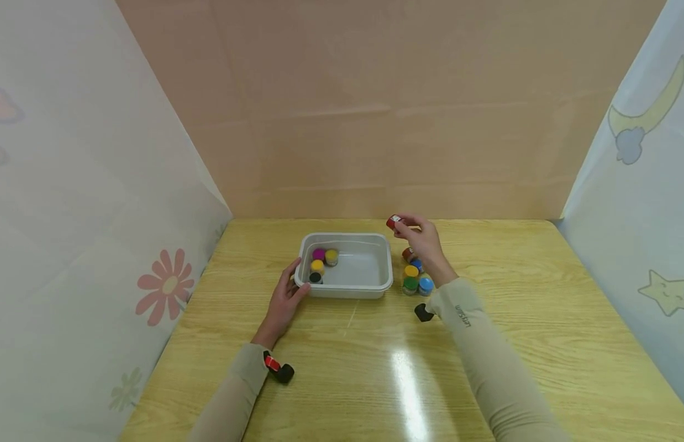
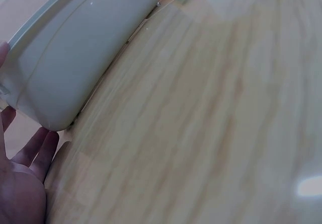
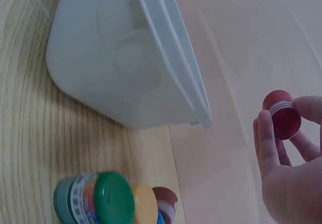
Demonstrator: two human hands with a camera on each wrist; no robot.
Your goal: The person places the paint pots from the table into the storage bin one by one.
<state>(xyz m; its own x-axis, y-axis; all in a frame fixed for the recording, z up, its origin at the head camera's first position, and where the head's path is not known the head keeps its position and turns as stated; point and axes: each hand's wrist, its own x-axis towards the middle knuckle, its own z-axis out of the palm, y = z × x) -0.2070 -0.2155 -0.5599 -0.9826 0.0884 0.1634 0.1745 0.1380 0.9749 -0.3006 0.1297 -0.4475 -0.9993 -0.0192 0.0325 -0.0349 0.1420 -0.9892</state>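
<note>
- Red jar (image 1: 394, 221), pinched in right hand (image 1: 426, 241), higher than plastic tub's (image 1: 347, 292) rim: presumably for clearance.
- Left hand (image 1: 283, 303) grips tub's near-left corner, likely steadying it.

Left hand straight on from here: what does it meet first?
The tray: the left hand is touching its left end, so it would likely push that first.

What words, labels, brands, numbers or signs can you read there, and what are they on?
"Let…slim": right sleeve; middle letters unclear.
Green-lidded jar: label with print, too blurred to read.
Red jar in the right hand: white label, too small to read.
Nothing else legible.
</note>
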